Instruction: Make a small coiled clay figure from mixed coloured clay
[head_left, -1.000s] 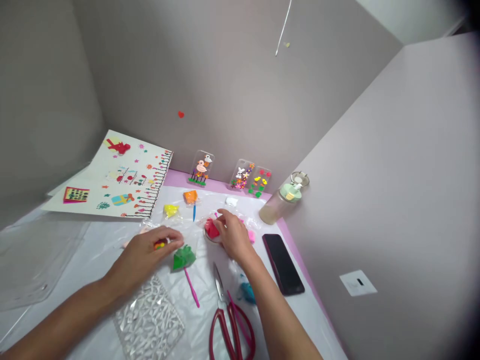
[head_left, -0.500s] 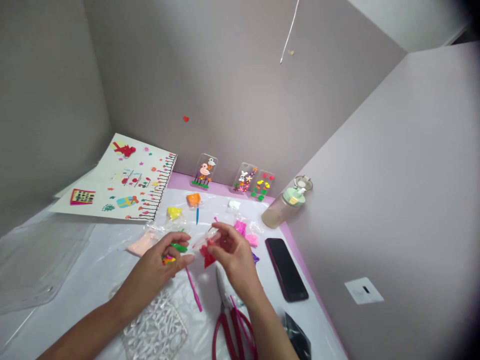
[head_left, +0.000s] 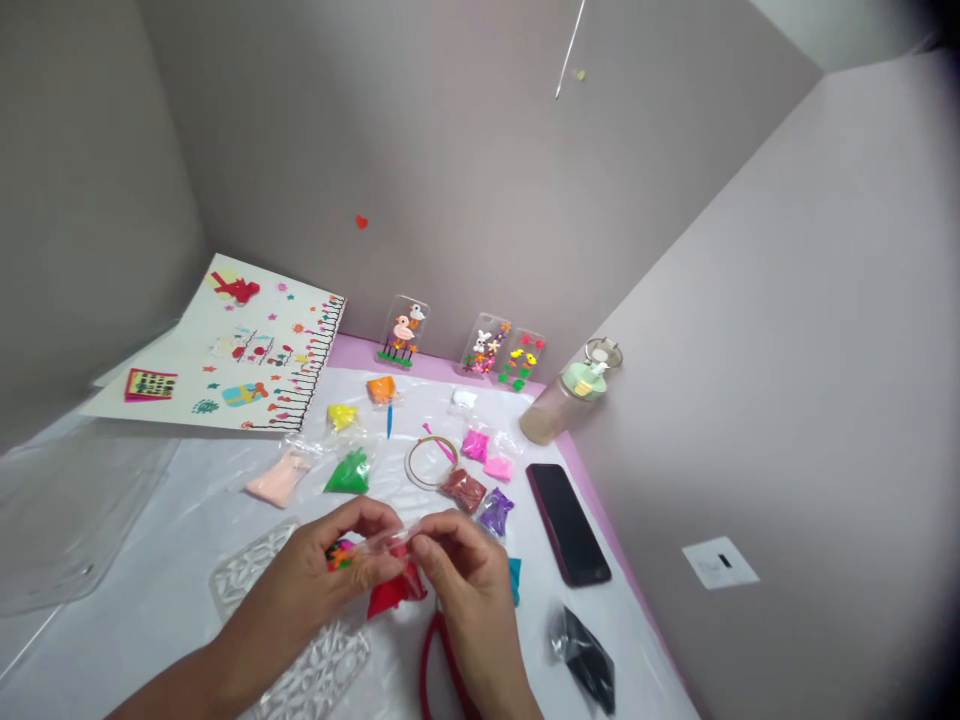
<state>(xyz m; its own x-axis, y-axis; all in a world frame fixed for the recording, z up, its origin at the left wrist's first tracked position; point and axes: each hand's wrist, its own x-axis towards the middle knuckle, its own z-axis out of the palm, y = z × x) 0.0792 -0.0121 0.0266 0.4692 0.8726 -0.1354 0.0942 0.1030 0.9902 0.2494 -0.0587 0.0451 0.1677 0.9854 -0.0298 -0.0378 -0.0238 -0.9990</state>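
Both hands meet over the near middle of the table, pinching the clear plastic top of a small bag of red clay (head_left: 395, 592). My left hand (head_left: 330, 560) grips the bag from the left, and my right hand (head_left: 469, 575) has its thumb and fingers on the right part. Partly hidden behind my left fingers is a small multicoloured piece (head_left: 341, 553). Below my left forearm lies a clear phone case with a faceted pattern (head_left: 330, 655). The red handles of the scissors (head_left: 431, 655) show under my right hand; their blades are hidden.
Bags of green (head_left: 349, 471), peach (head_left: 277, 478), brown (head_left: 463, 490) and purple clay (head_left: 496, 512) lie beyond my hands, around a bangle (head_left: 411, 463). Right are a phone (head_left: 568, 525), a bottle (head_left: 559, 405) and a black bag (head_left: 589, 660). Decorated cases (head_left: 403, 330) lean on the wall.
The red clay bag has come nearer, and my left hand has moved right to take hold of it too. The bangle and the green and brown bags now show uncovered.
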